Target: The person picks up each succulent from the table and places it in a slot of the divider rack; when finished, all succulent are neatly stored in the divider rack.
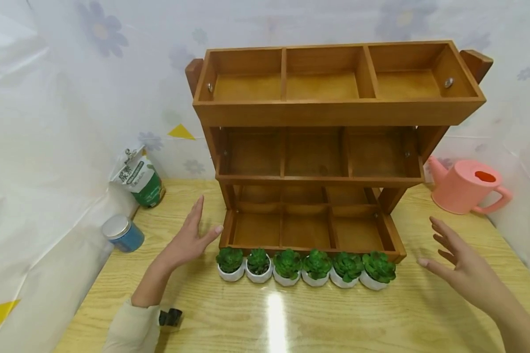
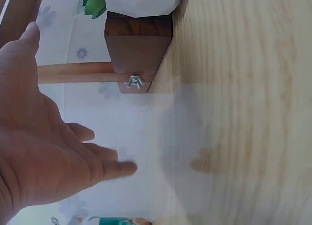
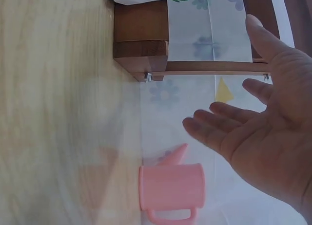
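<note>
A three-tier wooden shelf (image 1: 327, 113) with divided boxes stands at the back of the table. Along its front foot runs a row of several small green succulents (image 1: 316, 264) in white pots. My left hand (image 1: 190, 242) hovers left of the shelf's lowest box, fingers spread and thumb toward the leftmost pot. On the other side my right hand (image 1: 463, 267) is held in the air with relaxed fingers, its thumb pointing at the row. Neither hand holds anything. In the left wrist view a wing nut (image 2: 134, 81) shows on the shelf's side.
A pink watering can (image 1: 463, 186) stands right of the shelf, behind the right hand. To the left are a green and white pouch (image 1: 141, 179) with a clip and a blue jar (image 1: 123, 233) with a silvery lid. Patterned sheeting (image 1: 92, 98) hangs behind the table.
</note>
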